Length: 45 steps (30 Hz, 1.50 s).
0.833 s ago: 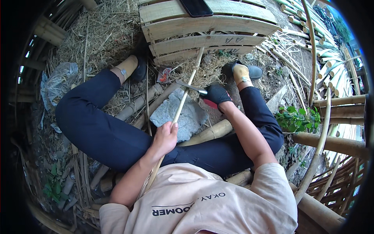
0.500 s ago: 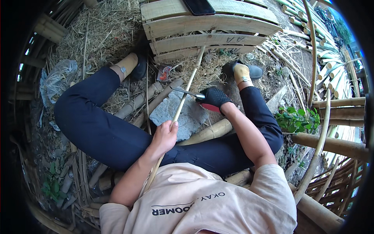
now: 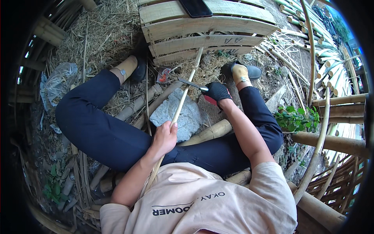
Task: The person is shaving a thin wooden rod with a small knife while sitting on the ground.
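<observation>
A long pale bamboo strip (image 3: 180, 108) slants from beside my torso up toward the slatted crate. My bare left hand (image 3: 164, 137) is closed around its lower part, above my lap. My right hand (image 3: 216, 93), in a black and red glove, grips a knife (image 3: 193, 84) by its handle. The blade lies across the strip's upper part, pointing left; whether it cuts into the strip cannot be made out. Below the strip, between my legs, sits a rough grey stone (image 3: 175, 113).
A slatted wooden crate (image 3: 210, 27) stands ahead with a dark phone (image 3: 196, 7) on top. Bamboo poles (image 3: 214, 132) lie under my legs. Clear plastic (image 3: 62, 80) is at the left, leafy plants (image 3: 296, 119) at the right. Stacked bamboo (image 3: 333, 70) lies at the far right.
My right hand and the knife have moved a little away from me and to the right, up along the strip. My left hand keeps its hold in nearly the same place.
</observation>
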Tool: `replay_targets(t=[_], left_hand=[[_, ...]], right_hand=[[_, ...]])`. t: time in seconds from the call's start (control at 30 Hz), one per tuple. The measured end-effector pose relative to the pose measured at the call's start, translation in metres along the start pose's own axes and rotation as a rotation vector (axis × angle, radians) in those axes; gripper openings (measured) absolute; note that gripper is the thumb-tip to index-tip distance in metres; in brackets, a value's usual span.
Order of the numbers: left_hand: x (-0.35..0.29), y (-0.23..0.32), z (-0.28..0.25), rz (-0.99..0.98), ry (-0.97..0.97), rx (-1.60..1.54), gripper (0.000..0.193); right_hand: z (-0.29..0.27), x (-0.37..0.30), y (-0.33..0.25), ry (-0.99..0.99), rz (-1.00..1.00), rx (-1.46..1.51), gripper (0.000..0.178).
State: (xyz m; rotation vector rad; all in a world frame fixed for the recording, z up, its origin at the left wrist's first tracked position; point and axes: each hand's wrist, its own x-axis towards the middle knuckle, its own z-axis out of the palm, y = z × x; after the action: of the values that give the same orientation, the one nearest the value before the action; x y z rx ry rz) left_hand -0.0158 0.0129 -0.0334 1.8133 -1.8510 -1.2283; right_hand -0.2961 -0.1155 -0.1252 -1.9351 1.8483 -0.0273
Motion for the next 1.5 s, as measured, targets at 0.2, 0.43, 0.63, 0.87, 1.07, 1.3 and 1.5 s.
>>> replay_targets(t=[0.2, 0.43, 0.63, 0.87, 1.07, 1.3, 1.5], left_hand=[[0.000, 0.002, -0.001, -0.048, -0.040, -0.053, 0.033], [0.003, -0.004, 0.003, -0.083, -0.053, -0.089, 0.033], [0.002, 0.002, -0.001, -0.092, -0.083, -0.131, 0.032], [0.005, 0.000, 0.000, -0.146, -0.126, -0.246, 0.034], [0.009, -0.013, 0.007, -0.190, -0.143, -0.401, 0.023], [0.008, -0.009, 0.006, -0.148, -0.108, -0.318, 0.022], [0.005, -0.013, 0.005, -0.025, -0.053, -0.151, 0.028]], right_hand=[[-0.007, -0.001, 0.026, 0.090, 0.137, -0.009, 0.031], [-0.006, -0.011, -0.004, 0.037, -0.063, 0.031, 0.031], [-0.015, -0.018, -0.022, -0.009, -0.118, 0.090, 0.034], [-0.030, -0.048, -0.044, -0.072, -0.083, 0.150, 0.038], [-0.036, -0.072, -0.063, -0.123, -0.129, 0.192, 0.032], [-0.026, -0.074, -0.068, -0.178, -0.077, 0.171, 0.038], [-0.006, -0.043, -0.029, -0.045, 0.008, 0.112, 0.031]])
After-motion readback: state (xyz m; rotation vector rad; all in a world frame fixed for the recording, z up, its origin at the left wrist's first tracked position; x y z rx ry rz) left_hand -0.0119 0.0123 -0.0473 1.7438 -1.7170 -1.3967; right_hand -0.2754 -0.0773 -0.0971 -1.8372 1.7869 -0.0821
